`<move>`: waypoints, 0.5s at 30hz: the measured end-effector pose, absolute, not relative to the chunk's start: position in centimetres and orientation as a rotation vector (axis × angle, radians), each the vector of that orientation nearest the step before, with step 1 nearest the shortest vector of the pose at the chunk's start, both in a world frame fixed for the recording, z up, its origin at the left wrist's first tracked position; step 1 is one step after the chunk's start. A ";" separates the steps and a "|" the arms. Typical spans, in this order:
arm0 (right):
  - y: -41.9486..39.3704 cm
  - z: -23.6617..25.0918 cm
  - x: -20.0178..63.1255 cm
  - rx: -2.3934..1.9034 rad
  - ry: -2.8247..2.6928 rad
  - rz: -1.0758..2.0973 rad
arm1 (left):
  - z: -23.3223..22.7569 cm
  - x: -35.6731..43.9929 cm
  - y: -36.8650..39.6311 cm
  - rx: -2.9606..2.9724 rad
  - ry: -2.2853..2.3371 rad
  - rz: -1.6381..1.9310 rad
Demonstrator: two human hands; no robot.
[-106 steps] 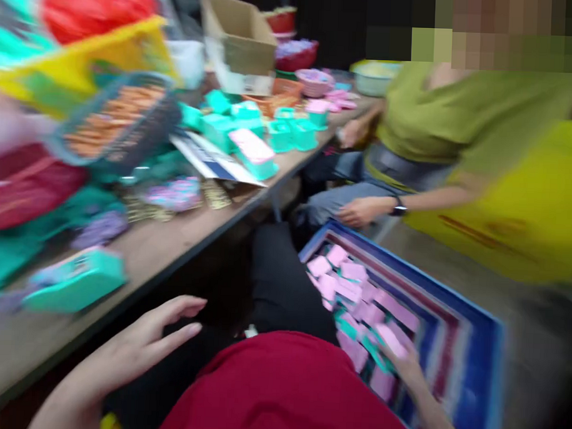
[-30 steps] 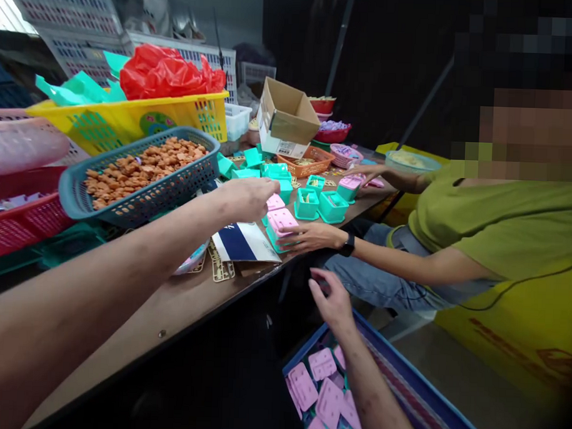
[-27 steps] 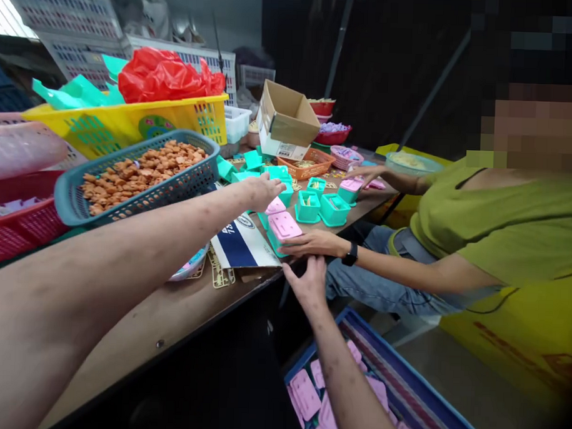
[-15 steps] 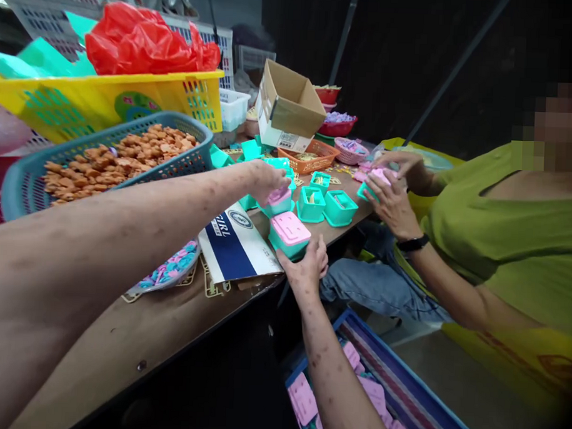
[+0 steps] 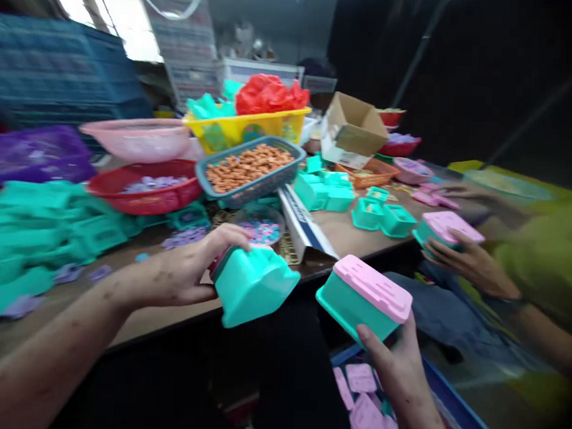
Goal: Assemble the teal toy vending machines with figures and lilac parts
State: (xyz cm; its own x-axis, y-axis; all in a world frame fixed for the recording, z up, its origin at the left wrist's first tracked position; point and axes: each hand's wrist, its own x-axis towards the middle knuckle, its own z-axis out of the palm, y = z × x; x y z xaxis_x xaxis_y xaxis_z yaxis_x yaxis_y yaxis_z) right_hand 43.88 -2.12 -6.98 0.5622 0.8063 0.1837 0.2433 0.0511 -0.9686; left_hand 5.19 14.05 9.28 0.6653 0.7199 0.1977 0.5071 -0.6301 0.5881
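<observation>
Left grip (image 5: pixel 180 276): teal box (image 5: pixel 253 287) tipped sideways

- I see my left hand (image 5: pixel 180 276) covering the top of its teal box (image 5: pixel 253 285), so I cannot tell whether a lid is on
- The blue crate (image 5: pixel 452 405) of pink lids runs off the bottom edge
- The co-worker's hand (image 5: pixel 467 261) and green sleeve (image 5: pixel 542 261) are motion-blurred
- The teal pile (image 5: pixel 36 231) at the table's left end smears into one mass

Bright daylight glaring from upper left; dark at right. Heavily motion-blurred throughout, stretched and smeared toward edges.
</observation>
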 end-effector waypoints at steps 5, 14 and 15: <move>2.0 -2.8 34.7 -1.532 -1.459 0.507 | 0.9 -9.6 11.3 2.630 0.974 0.580; 7.7 2.0 14.9 -1.892 -2.082 0.360 | -2.2 -19.2 11.7 2.608 1.272 0.562; 7.7 2.1 13.7 -1.870 -2.110 0.375 | -2.0 -19.7 11.6 2.592 1.305 0.567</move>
